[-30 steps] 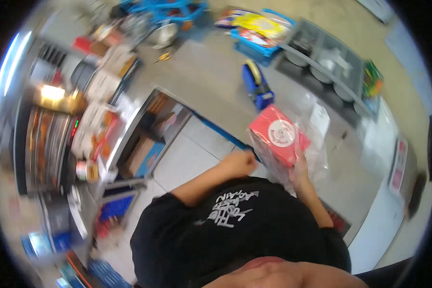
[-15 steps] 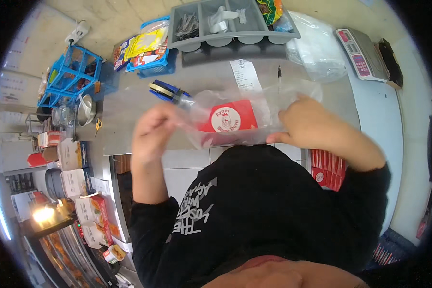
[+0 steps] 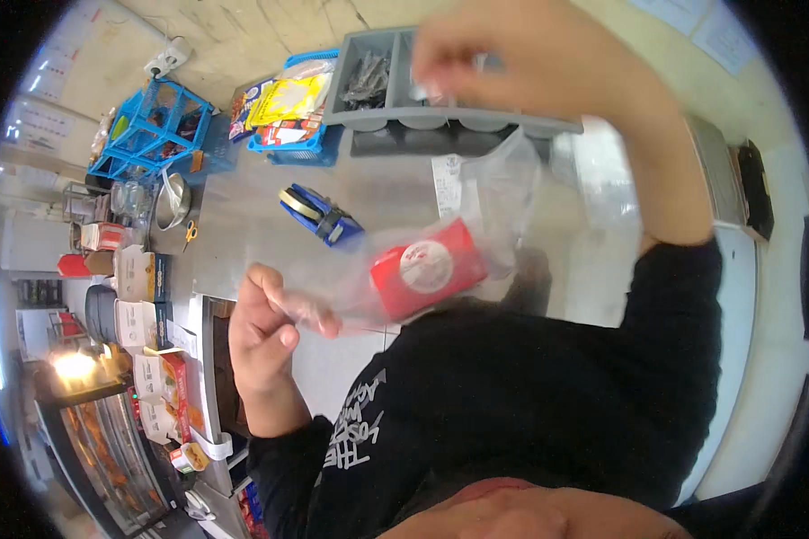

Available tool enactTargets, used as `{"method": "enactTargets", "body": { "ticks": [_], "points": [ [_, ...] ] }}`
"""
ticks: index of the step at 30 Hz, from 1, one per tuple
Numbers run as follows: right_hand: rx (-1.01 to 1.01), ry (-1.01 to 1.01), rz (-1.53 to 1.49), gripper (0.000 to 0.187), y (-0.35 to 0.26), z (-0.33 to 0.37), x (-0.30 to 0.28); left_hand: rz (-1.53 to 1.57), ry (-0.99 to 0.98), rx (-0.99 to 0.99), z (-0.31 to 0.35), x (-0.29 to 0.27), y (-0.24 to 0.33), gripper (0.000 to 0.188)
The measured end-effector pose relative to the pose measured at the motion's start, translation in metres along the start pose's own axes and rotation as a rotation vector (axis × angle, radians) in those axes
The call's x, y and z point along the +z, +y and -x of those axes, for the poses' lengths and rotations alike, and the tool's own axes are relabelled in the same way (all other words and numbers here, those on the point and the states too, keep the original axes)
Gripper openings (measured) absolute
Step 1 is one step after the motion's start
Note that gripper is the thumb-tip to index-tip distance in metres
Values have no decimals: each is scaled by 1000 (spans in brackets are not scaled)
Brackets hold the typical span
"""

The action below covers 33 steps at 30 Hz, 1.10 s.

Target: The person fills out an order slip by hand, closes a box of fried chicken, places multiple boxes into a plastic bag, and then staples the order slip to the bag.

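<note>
My left hand (image 3: 265,337) pinches the gathered edge of a clear plastic bag (image 3: 508,184) near the front of the steel table. Inside the bag lies a red box (image 3: 391,289) with a round white print, tilted and seen through the film. My right hand (image 3: 476,58) is stretched far forward over a grey divided cutlery tray (image 3: 360,115), at its middle compartment. Motion smears its fingers, so whether they hold anything cannot be made out. A blue tape dispenser (image 3: 322,216) stands beyond the bag, and a paper receipt (image 3: 447,184) lies behind the box.
A blue basket of sachets (image 3: 292,148) stands left of the tray. Farther left are a blue rack (image 3: 153,130), a metal bowl (image 3: 173,199) and yellow scissors (image 3: 191,234). Several food boxes (image 3: 137,274) line the left side above a lit display warmer (image 3: 108,449).
My right hand has let go of the bag and swung forward to the tray. My left hand has come nearer with the bag, and the red box has tilted.
</note>
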State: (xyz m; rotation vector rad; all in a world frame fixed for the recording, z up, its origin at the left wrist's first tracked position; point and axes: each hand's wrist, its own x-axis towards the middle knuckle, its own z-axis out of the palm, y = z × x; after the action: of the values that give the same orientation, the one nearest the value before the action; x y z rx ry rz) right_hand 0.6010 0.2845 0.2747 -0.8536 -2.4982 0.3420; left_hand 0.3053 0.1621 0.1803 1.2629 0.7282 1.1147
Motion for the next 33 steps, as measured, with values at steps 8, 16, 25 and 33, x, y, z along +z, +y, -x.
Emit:
{"method": "enactTargets", "body": {
  "ticks": [8,16,25,33],
  "points": [
    [882,113,402,28,319,-74,138,-156,235,170,15,2,11,60],
    [879,46,532,31,360,-78,167,-37,492,217,32,-3,-2,57],
    [587,190,92,18,349,-87,112,-12,407,220,25,1,-5,56],
    [475,470,240,21,318,-100,60,-14,202,-43,-8,17,-8,77]
  ]
}}
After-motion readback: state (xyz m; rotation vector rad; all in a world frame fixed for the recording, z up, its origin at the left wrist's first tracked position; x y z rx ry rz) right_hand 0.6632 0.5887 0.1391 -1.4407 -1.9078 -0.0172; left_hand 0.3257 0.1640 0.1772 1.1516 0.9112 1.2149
